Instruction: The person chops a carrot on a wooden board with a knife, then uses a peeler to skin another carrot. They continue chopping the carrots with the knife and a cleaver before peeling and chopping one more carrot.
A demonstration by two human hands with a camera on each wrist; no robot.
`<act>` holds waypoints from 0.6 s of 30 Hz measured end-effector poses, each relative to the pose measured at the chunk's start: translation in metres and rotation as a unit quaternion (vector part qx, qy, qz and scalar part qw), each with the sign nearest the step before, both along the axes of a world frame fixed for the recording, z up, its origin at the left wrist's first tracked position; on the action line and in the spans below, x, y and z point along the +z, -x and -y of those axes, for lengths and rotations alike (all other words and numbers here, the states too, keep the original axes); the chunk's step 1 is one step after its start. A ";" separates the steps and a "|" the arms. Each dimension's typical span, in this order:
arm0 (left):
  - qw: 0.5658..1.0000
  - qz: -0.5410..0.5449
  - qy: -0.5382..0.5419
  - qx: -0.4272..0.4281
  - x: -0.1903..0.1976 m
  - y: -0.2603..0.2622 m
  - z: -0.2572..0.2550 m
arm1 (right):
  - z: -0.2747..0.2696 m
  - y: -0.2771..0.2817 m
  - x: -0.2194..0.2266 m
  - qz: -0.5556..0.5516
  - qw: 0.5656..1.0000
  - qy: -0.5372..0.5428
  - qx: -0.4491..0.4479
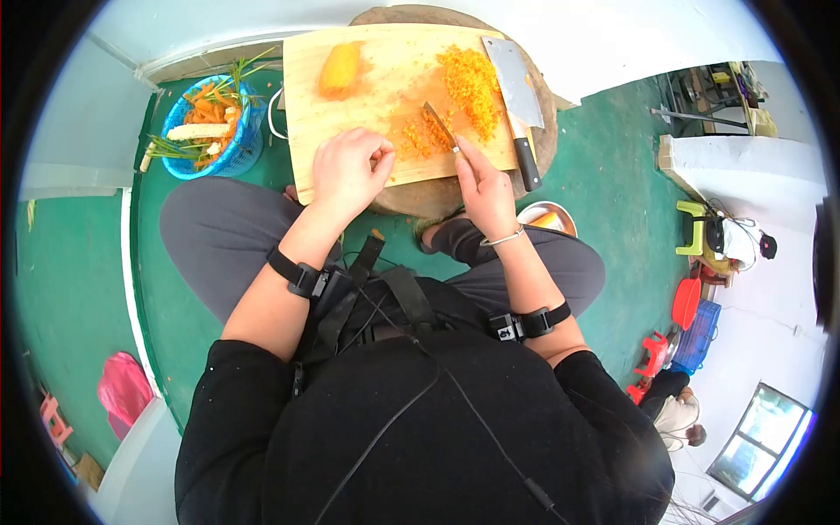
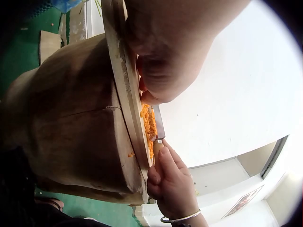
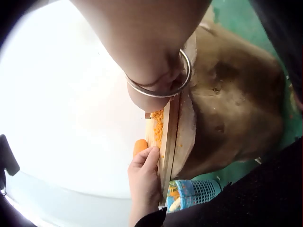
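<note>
My right hand (image 1: 488,199) grips the short handle of a small knife (image 1: 440,125), its blade over chopped orange bits near the right part of the wooden board (image 1: 394,52). The left wrist view shows this right hand (image 2: 175,189) around the pale handle. My left hand (image 1: 348,171), fingers curled with nothing visible in them, is at the board's near edge, left of the bits. A larger heap of minced carrot (image 1: 472,83) lies beside a cleaver (image 1: 516,83). At the board's far left is a thick orange carrot piece (image 1: 339,70), also in the right wrist view (image 3: 139,145).
Under the board stands a wooden stump (image 1: 547,131). A blue basket (image 1: 249,150) of peelings and greens is on the floor at left. Below the cleaver handle, a metal bowl (image 1: 569,219) holds a yellow piece. Another person (image 1: 678,416) is at the far right.
</note>
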State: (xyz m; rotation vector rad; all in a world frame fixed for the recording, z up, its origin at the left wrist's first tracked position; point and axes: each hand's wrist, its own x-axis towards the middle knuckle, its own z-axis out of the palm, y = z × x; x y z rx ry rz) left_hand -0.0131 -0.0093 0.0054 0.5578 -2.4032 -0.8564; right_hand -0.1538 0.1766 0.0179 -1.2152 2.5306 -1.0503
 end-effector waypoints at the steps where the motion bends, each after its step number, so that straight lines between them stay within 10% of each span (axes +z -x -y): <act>1: 1.000 0.000 0.001 0.002 -0.001 0.000 0.000 | 0.000 -0.002 0.003 0.000 1.000 0.000 0.000; 18: 1.000 -0.005 -0.005 0.004 -0.001 -0.001 0.000 | 0.002 -0.012 0.016 0.096 0.993 -0.053 -0.033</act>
